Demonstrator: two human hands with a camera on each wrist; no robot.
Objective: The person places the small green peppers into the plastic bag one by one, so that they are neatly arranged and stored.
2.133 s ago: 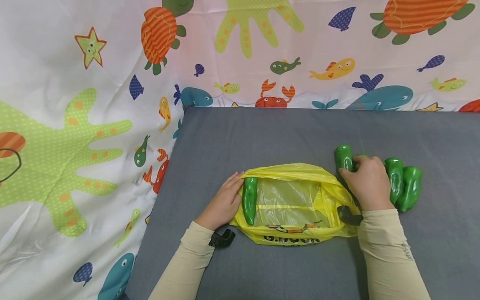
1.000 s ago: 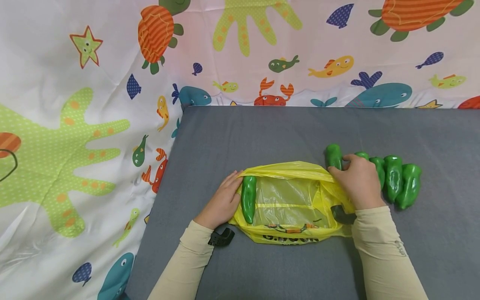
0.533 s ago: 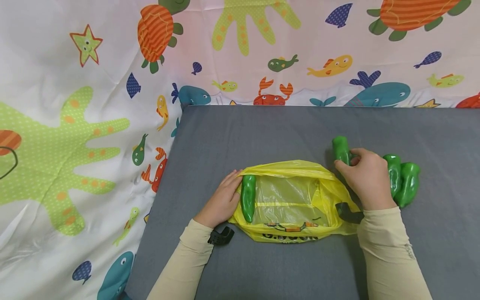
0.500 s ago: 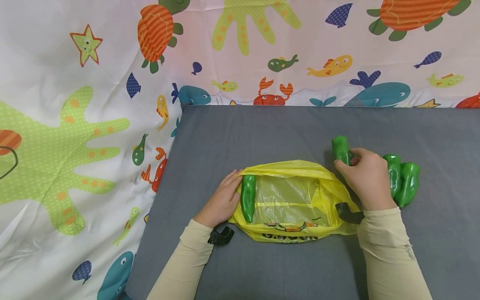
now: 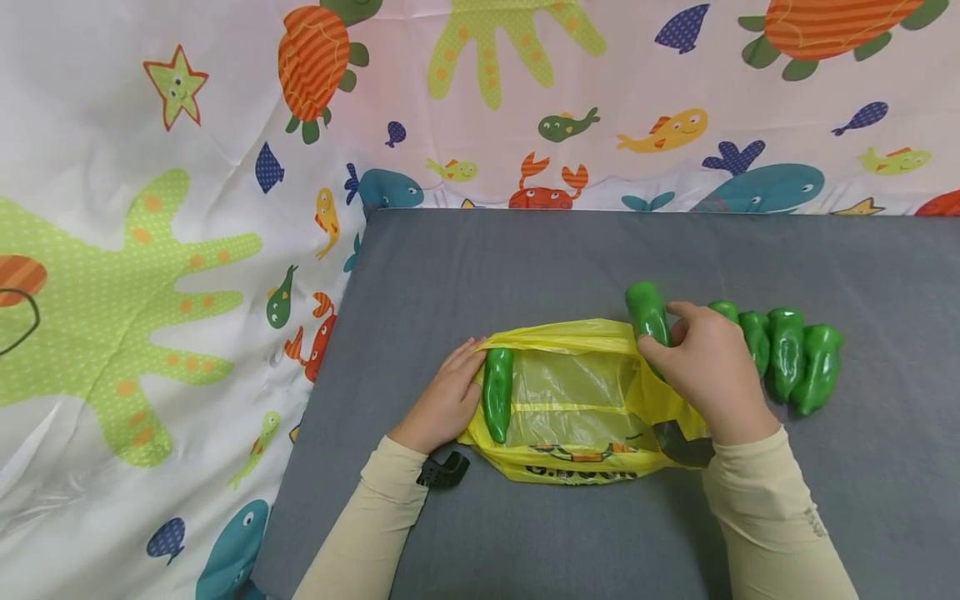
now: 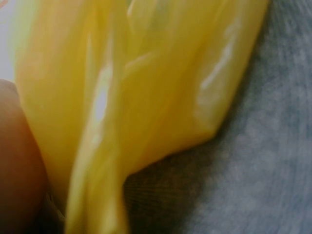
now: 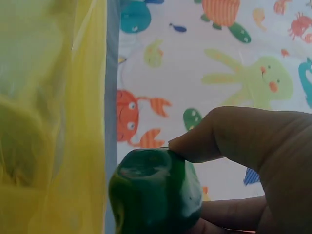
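In the head view my right hand (image 5: pixel 716 371) pinches a glossy green pepper (image 5: pixel 647 312) between thumb and fingers, at the back right rim of a yellow plastic bag (image 5: pixel 577 335). From the right wrist, the pepper's blunt end (image 7: pixel 151 190) faces the camera, thumb and fingers on its right side, the bag to its left. My left hand (image 5: pixel 444 400) holds the left rim of the bag, whose mouth faces up. Inside, along that left side, lies another green pepper (image 5: pixel 498 396). The left wrist view has only folds of bag film (image 6: pixel 146 107) and a blurred finger (image 6: pixel 19 161).
Several green peppers (image 5: pixel 786 354) lie side by side on the grey tabletop (image 5: pixel 525 267), right of my right hand. A white curtain (image 5: pixel 495 142) printed with sea animals stands behind the table and along its left side. Black devices (image 5: pixel 444 472) sit at both wrists.
Over the last half second my right hand has carried the pepper left, to the bag's rim, uncovering more of the peppers on the table. My left hand has stayed put.
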